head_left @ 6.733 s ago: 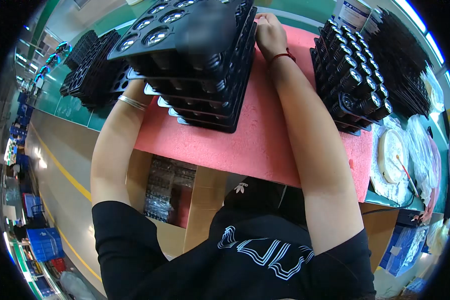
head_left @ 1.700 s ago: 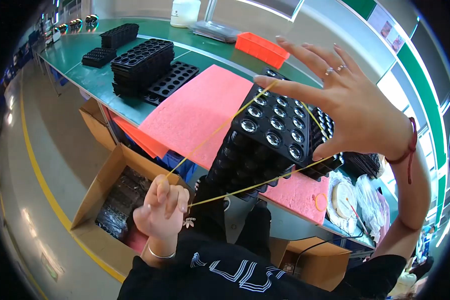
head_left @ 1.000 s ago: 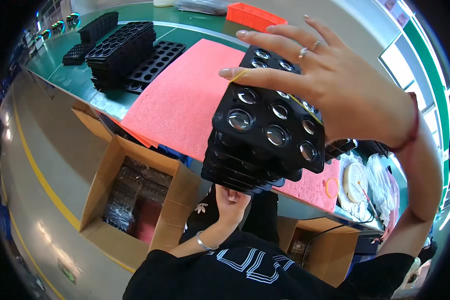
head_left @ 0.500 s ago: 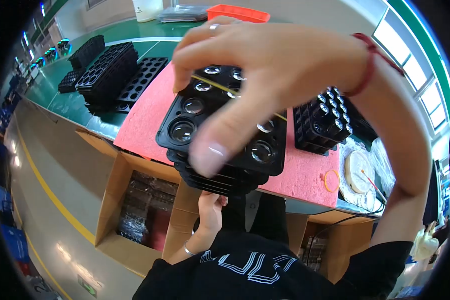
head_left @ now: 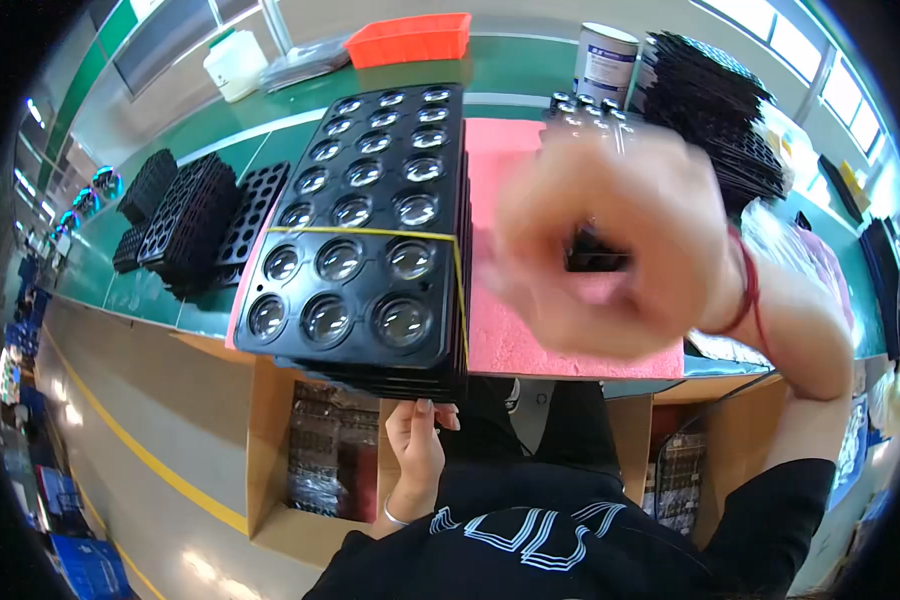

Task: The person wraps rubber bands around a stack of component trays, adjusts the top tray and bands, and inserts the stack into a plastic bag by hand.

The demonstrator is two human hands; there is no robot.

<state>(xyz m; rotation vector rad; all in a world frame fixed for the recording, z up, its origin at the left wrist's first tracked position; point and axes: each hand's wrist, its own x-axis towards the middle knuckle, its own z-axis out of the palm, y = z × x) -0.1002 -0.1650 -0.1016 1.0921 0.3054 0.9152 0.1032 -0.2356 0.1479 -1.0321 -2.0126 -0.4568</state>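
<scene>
A tall stack of black lens trays (head_left: pixel 370 190), clear round lenses in the top one's pockets, stands over the left part of the pink foam mat (head_left: pixel 530 350). Across its top and down its right side runs a yellow rubber band (head_left: pixel 370 234). My left hand (head_left: pixel 416 445) is at the stack's lower front edge, fingers curled up against it and partly hidden. To the right of the stack, above the mat, my right hand (head_left: pixel 610 250) is smeared by motion. Its fingers curve round a gap, and whether they hold anything cannot be made out.
Another lens-tray stack (head_left: pixel 580 103) is mostly hidden behind my right hand. Black trays (head_left: pixel 185 215) stand at left and more trays (head_left: pixel 715 120) at back right. A red-orange bin (head_left: pixel 410 40), white jug (head_left: pixel 235 65) and can (head_left: pixel 606 65) line the back. Cardboard boxes (head_left: pixel 270 450) sit below.
My right hand has moved off the lens-tray stack to the right. The band, slanted before, now lies straighter across the stack. The view has turned, and the stack appears farther left.
</scene>
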